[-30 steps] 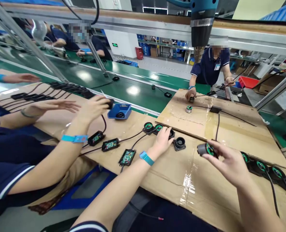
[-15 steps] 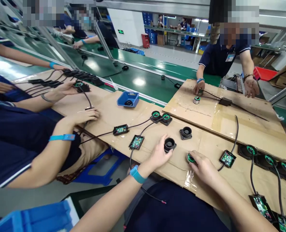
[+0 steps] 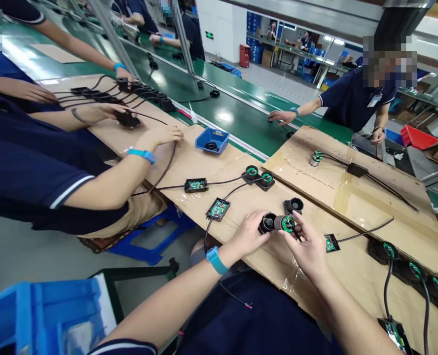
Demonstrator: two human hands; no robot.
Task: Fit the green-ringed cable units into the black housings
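Note:
My left hand [image 3: 249, 232] is closed on a black round housing [image 3: 267, 223] with a square flange, its hollow facing up. Between the fingers of my right hand [image 3: 308, 241] is a metal cylinder with a green circuit ring [image 3: 287, 223] on its end and a black cable. The cylinder is tilted right beside the housing's opening; whether they touch I cannot tell. Just behind stands another black housing [image 3: 296, 205]. To the right of my right hand lies a small box with a green circuit board [image 3: 331, 242], partly hidden by the hand.
Two cabled housings [image 3: 258, 178] and open circuit boxes [image 3: 218, 209] lie to the left. More cabled housings [image 3: 413, 270] line the right side. A blue bin [image 3: 212, 141] stands farther back. Co-workers' hands [image 3: 167, 135] work at left; another person [image 3: 363, 101] is across the table.
My right hand has lifted the cylinder and brought it left to the housing in my left hand. The view has shifted. The person across has reached toward the green conveyor.

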